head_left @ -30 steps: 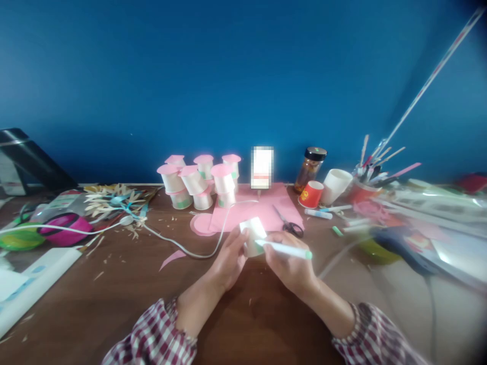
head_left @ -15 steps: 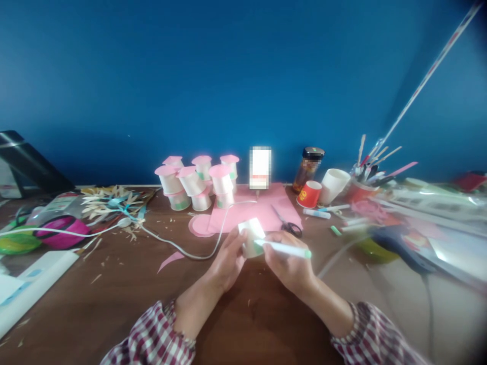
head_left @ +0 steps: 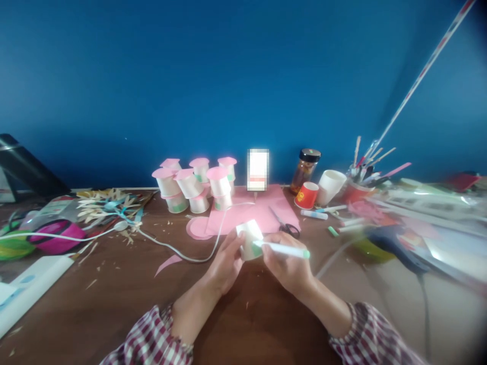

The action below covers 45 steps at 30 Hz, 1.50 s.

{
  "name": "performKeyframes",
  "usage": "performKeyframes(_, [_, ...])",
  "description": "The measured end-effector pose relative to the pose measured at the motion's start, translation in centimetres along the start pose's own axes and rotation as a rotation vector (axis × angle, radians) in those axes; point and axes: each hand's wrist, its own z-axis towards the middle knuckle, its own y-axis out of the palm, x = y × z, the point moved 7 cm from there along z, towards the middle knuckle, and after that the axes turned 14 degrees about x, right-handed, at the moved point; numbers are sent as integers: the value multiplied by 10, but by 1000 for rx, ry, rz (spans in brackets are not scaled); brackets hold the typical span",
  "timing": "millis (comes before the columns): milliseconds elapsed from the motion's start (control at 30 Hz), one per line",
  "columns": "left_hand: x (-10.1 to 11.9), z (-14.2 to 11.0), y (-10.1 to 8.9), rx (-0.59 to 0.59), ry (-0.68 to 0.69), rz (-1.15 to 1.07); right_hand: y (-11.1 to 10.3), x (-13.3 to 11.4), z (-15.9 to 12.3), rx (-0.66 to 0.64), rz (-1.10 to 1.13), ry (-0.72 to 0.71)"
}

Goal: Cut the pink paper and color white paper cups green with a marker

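A small white paper cup [head_left: 249, 242] with a green patch on its side is tilted in my left hand [head_left: 227, 261], whose fingers wrap its left side. My right hand [head_left: 287, 261] grips a white marker with a green end [head_left: 287, 250]; its tip meets the green patch on the cup. Behind them lies a pink paper sheet [head_left: 247, 208] with black-handled scissors [head_left: 287, 226] on its right part. To the left stand several stacked white cups with pink paper tops [head_left: 186, 183], some showing green patches low down.
A white cable [head_left: 178, 253] curves across the table at left, past a bundle of wooden sticks [head_left: 110, 205]. At the back right are a dark-lidded jar [head_left: 304, 170], a red paper cup [head_left: 306, 195], a white cup [head_left: 330, 187] and a pen holder [head_left: 355, 192]. A glue gun [head_left: 397, 248] lies at right.
The green patch on the held cup looks larger. Both hands keep their grips, and the whole view has shifted slightly.
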Motion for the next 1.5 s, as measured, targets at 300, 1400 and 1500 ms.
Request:
performKeyframes(300, [-2,1,-2,4,-23,-17,0,2,-1,10,12,8])
performKeyframes(1400, [-2,5,-4,1,-9,29,-4,11,1,38,19,52])
performKeyframes(1500, [-3,5,-5,15,-21,14,-4,13,1,39,15,63])
